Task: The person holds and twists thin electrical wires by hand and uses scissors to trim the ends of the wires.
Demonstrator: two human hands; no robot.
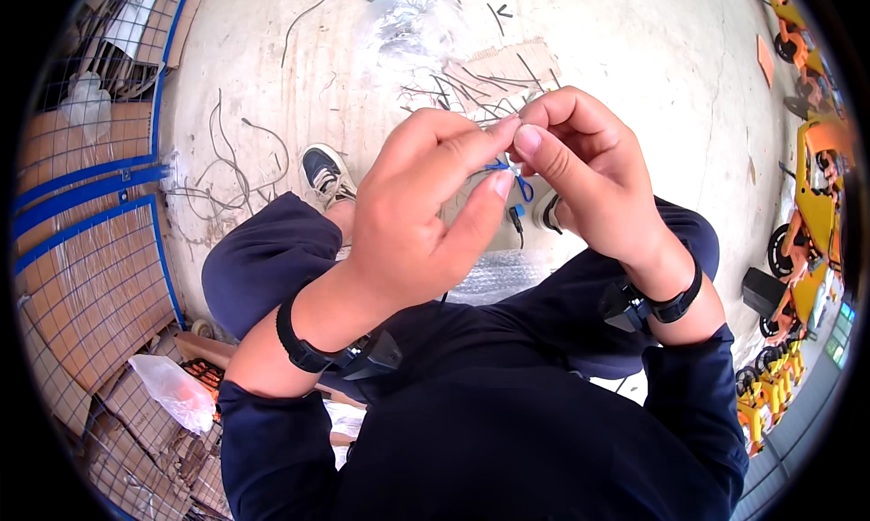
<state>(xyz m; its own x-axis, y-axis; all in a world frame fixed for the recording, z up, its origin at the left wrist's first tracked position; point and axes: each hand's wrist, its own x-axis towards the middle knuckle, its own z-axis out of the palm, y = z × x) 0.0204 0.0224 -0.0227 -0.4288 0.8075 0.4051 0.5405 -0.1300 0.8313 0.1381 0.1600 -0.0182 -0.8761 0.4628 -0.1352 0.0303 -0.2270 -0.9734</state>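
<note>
Pale concrete floor (662, 86) spreads around a seated person, with a blue wire-mesh cage (163, 95) of cardboard along the left and a row of yellow-and-orange wheeled machines (816, 190) along the right. Both hands are raised over the lap, fingertips meeting. On the left hand (408, 199), the thumb stands apart from the forefinger; the right hand (603, 177) has its thumb and forefinger brought narrowly together. Whether something small is pinched there, I cannot tell. Blue-handled scissors (526, 190) show just below the fingertips, partly hidden by the left hand. Near them lies a black cable connector (517, 215). Farther out, thin black strips (467, 88) lie scattered over flattened cardboard (518, 61), near crumpled clear plastic (412, 27).
</note>
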